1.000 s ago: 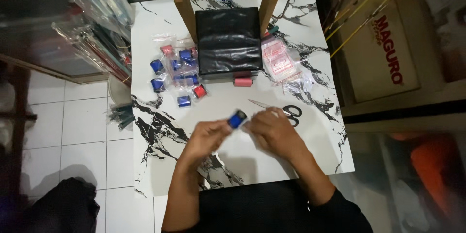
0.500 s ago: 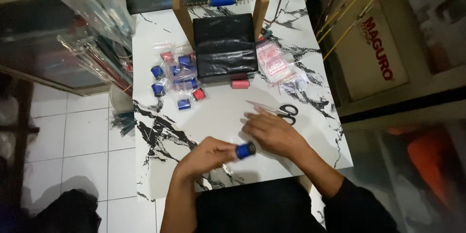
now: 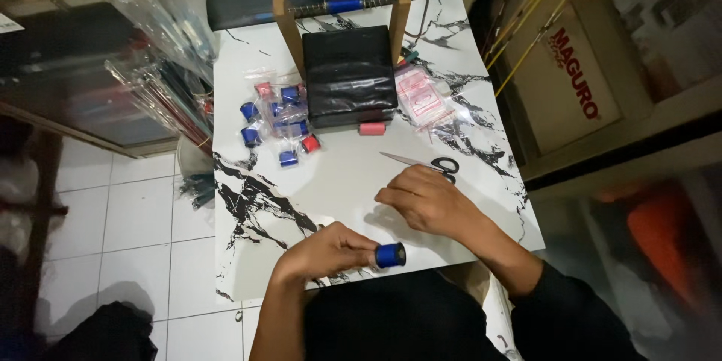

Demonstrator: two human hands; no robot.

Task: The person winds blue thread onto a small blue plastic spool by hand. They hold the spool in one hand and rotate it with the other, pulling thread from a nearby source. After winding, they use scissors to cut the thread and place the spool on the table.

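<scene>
My left hand (image 3: 331, 250) grips a blue spool of thread (image 3: 390, 255) at the near edge of the white marble-pattern table (image 3: 346, 173). My right hand (image 3: 423, 198) rests on the tabletop a little farther in, fingers curled loosely, with nothing visible in it. Black-handled scissors (image 3: 427, 165) lie just beyond its knuckles. Several blue and red spools (image 3: 280, 126) sit in a cluster at the table's left, some in clear bags.
A black box (image 3: 349, 75) stands inside a wooden frame (image 3: 342, 4) with a blue spool on its rod. One red spool (image 3: 372, 128) lies before the box. Small clear bags (image 3: 423, 100) lie to its right. A cardboard box (image 3: 564, 90) stands right of the table.
My left hand has drawn the blue spool back from the middle of the table to its near edge. My right hand has parted from it and settled near the scissors.
</scene>
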